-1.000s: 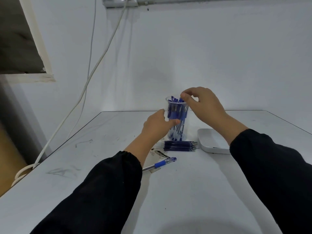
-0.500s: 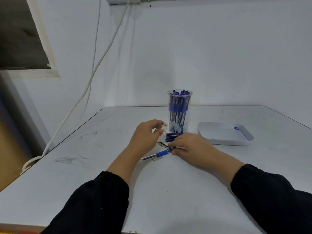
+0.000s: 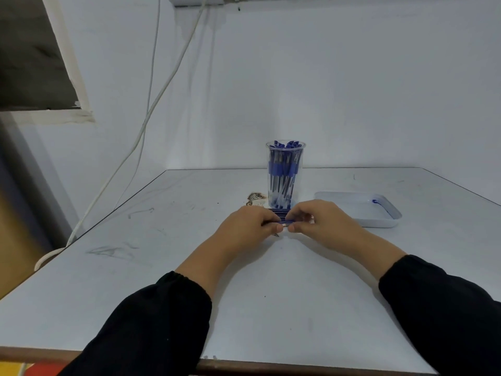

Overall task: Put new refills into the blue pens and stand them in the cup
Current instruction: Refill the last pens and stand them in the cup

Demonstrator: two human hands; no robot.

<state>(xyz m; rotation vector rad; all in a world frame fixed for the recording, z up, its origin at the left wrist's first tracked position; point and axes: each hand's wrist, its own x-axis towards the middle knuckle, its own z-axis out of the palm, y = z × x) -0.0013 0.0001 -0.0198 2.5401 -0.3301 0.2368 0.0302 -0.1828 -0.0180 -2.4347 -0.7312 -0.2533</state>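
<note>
Left hand [image 3: 249, 226] and right hand [image 3: 317, 221], mid-frame, each pinch one end of a blue pen [image 3: 285, 221] in front of the pen-filled cup [image 3: 285, 175] on the table [image 3: 162, 267].

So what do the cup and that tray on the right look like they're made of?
The cup looks like clear, glossy plastic: the pens inside show straight through its wall. The tray seems to be white or translucent plastic with a smooth finish and rounded corners, though the exact material can't be confirmed.
</note>
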